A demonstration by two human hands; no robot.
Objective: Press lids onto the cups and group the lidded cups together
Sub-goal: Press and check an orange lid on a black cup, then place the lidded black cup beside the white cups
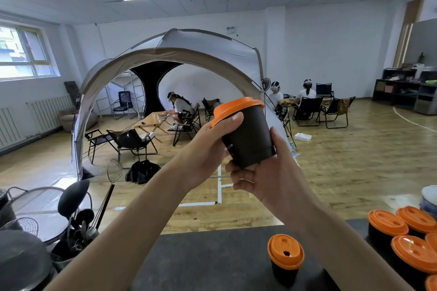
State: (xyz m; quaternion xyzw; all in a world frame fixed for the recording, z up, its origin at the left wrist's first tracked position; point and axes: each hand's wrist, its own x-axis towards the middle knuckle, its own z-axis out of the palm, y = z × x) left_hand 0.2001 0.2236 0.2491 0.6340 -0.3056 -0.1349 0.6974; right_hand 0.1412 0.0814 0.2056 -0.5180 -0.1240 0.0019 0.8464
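High above the tabletop (201, 264) I hold the black paper cup (248, 137), right hand (260, 182) fingers curled round its base, left hand (208, 149) pinching its orange lid (236, 107).

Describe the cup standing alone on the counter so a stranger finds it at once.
Start at the dark counter along the bottom edge. Right of its middle stands one black cup with an orange lid. It stands alone, left of the cluster of lidded cups and below the held cup.
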